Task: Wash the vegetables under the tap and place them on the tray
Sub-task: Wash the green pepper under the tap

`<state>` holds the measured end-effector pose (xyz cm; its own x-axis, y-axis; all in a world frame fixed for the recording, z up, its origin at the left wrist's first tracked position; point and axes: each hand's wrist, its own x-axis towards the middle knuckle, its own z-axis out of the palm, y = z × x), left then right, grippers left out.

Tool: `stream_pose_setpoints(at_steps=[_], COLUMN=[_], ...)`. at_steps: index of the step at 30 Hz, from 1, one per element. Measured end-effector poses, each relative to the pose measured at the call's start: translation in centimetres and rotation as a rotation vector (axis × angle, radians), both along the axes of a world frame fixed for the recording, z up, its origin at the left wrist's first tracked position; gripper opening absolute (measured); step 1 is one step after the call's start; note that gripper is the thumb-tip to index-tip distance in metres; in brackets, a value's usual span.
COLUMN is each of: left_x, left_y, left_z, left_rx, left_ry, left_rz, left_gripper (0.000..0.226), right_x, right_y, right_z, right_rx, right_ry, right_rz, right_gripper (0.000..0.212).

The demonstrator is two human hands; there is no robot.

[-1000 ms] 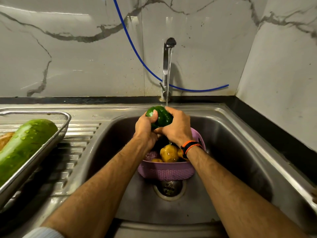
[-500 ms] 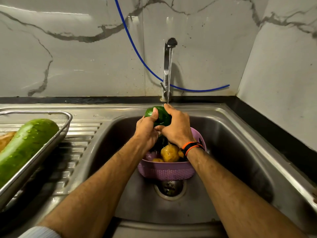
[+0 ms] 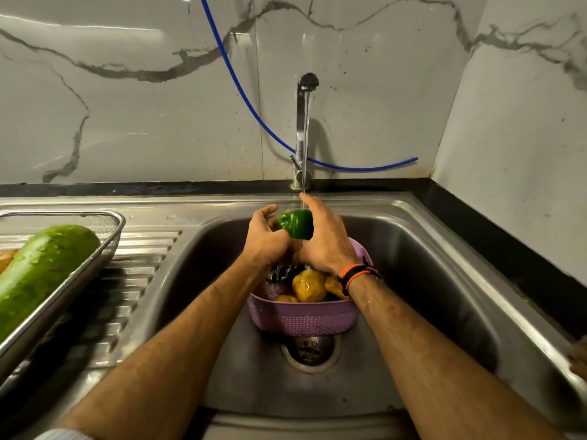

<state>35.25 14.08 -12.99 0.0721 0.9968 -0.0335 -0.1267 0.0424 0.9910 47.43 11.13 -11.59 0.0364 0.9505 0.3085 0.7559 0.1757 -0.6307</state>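
A green capsicum (image 3: pixel 296 223) is held under the thin stream from the tap (image 3: pixel 303 128), above the purple basket (image 3: pixel 301 317) that stands in the sink (image 3: pixel 444 281) over the drain. The left hand (image 3: pixel 265 241) is curled round its left side and the right hand (image 3: pixel 324 242) is wrapped round its right side, so both are clamped on it. For a good wash, the capsicum is best turned in the stream so that every face is wetted and rubbed, with the grip kept firm because the wet skin is likely slippery. A yellow capsicum (image 3: pixel 308 285) and other vegetables lie in the basket below; a wet bottle gourd (image 3: pixel 41 274) already lies on the metal tray (image 3: pixel 104 249) on the left, well apart.
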Motion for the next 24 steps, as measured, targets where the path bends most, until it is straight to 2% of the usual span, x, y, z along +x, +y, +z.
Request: stream_pose_setpoints(at_steps=[5, 7, 10, 16, 24], left_x=[0.05, -0.11, -0.48, 0.25, 0.21], left_y=[0.06, 0.09, 0.32, 0.11, 0.30], left_z=[-0.25, -0.54, -1.02, -0.44, -0.77], left_rx=[0.145, 0.184, 0.218, 0.266, 0.289], left_ry=[0.262, 0.325, 0.351, 0.358, 0.391], left_rz=[-0.016, -0.013, 0.029, 0.071, 0.080], left_gripper=[0.095, 0.091, 0.087, 0.080, 0.080], right_x=[0.17, 0.17, 0.11, -0.29, -0.35], right_y=[-0.13, -0.19, -0.29, -0.44, -0.04], right_z=[-0.21, -0.12, 0.01, -0.35, -0.14], right_rx=[0.076, 0.064, 0.077, 0.252, 0.189], right_ry=[-0.177, -0.187, -0.189, -0.221, -0.179], right_rz=[0.018, 0.041, 0.064, -0.048, -0.005], right_gripper=[0.097, 0.100, 0.091, 0.063, 0.071])
